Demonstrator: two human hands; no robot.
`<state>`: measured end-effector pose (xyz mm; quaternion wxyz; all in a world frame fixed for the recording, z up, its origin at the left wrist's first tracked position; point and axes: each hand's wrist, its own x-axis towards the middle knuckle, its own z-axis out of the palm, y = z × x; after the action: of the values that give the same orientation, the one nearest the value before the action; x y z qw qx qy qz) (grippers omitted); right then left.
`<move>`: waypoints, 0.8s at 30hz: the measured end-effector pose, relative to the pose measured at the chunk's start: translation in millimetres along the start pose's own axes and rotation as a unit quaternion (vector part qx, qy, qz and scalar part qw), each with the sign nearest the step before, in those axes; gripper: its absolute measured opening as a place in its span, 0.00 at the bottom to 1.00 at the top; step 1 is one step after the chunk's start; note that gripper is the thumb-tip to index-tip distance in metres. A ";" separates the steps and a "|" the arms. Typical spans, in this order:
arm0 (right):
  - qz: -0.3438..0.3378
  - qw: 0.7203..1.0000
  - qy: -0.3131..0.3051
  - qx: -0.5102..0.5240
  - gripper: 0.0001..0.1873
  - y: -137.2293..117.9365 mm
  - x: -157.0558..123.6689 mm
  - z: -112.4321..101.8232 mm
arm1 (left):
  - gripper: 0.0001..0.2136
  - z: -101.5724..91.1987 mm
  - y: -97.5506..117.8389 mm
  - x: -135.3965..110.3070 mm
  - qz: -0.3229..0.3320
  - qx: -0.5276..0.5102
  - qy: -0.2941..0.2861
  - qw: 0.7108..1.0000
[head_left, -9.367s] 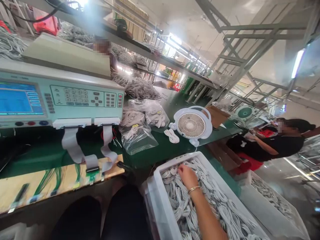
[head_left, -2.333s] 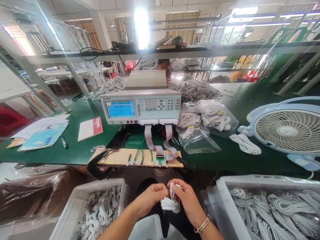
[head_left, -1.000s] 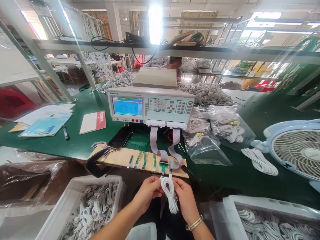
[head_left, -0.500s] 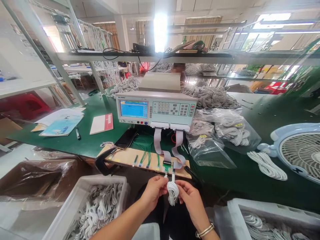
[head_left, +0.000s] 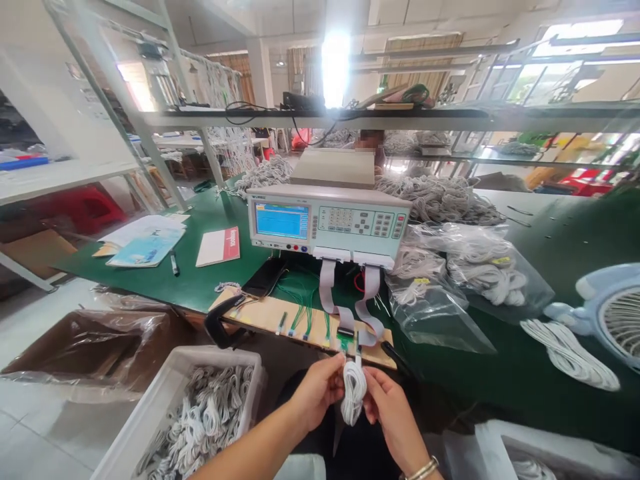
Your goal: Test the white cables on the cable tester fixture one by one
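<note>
A coiled white cable [head_left: 353, 393] hangs between both hands, just below the front edge of a wooden test board [head_left: 300, 325]. My left hand [head_left: 320, 390] pinches one of its ends near the green connector [head_left: 345, 341] on the board. My right hand [head_left: 390, 407] grips the coil from the right side. Two grey ribbon cables run from the board up to a pale green tester [head_left: 327, 221] with a lit blue screen.
A white bin [head_left: 165, 407] of coiled cables stands at lower left, another bin [head_left: 550, 453] at lower right. On the green bench [head_left: 195, 287] lie bagged cables [head_left: 465, 267], papers, a pen, a red-and-white booklet and a blue fan [head_left: 613, 317]. A lined cardboard box [head_left: 85, 347] sits left.
The view has swung left, so the fan and right bin slide toward the edge. Both hands have kept hold of the cable and stay at the board's green connector.
</note>
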<state>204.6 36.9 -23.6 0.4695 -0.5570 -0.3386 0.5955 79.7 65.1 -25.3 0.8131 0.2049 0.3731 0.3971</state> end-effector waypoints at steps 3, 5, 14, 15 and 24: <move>0.020 0.999 0.008 -0.050 0.19 -0.2 9.6 -0.6 | 0.20 -0.8 2.4 5.9 -0.019 0.012 0.006 1.000; 0.027 0.997 -0.005 -0.078 0.23 1.6 17.8 -1.3 | 0.21 -1.1 1.9 11.8 -0.009 0.022 0.008 1.000; -0.001 0.991 -0.004 -0.132 0.29 5.4 29.9 4.0 | 0.19 -2.7 6.1 16.2 0.026 0.052 0.012 0.998; -0.007 0.991 0.004 -0.133 0.28 3.2 28.2 6.0 | 0.19 -2.0 6.5 14.9 0.028 0.050 0.015 0.998; 0.002 0.992 0.026 -0.125 0.21 7.0 -19.0 25.5 | 0.21 10.4 -13.0 -27.6 0.012 0.051 0.017 0.998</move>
<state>177.2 19.8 -19.6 0.4038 -0.6269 -0.3969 0.5352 82.9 34.9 -14.6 0.7902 0.2436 0.4044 0.3907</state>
